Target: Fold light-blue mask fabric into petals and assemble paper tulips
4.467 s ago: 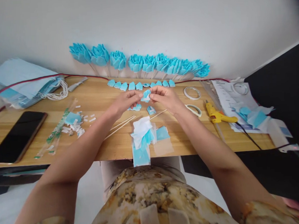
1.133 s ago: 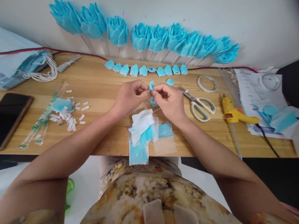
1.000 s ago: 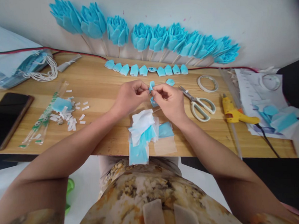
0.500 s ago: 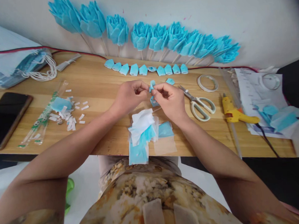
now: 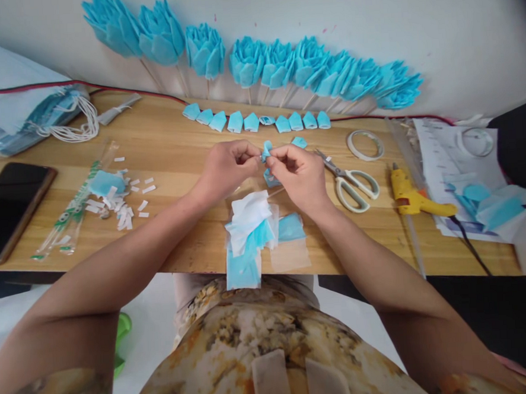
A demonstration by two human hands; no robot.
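Between my fingertips I hold a small blue fabric piece (image 5: pixel 266 148) above the middle of the desk. My left hand (image 5: pixel 231 168) pinches its left side, and my right hand (image 5: pixel 299 174) pinches it from the right. Just below my fingers lies another blue piece (image 5: pixel 270 179), partly hidden by my right hand. One more folded blue piece (image 5: pixel 299 142) rests behind my right hand. Nearer my body, a loose pile of white and blue mask fabric (image 5: pixel 250 218) hangs slightly over the desk edge.
Folded blue petals (image 5: pixel 235 122) line the back, below blue fabric flowers (image 5: pixel 205 51) on sticks against the wall. At right are scissors (image 5: pixel 355 185), a tape roll (image 5: pixel 365 145) and a yellow glue gun (image 5: pixel 417 196). White paper bits (image 5: pixel 124 216) and a phone (image 5: pixel 16 206) lie left.
Both hands stay in almost the same spot, still pinching the blue piece. The piece's upper part has shifted very slightly; the view itself has moved a little.
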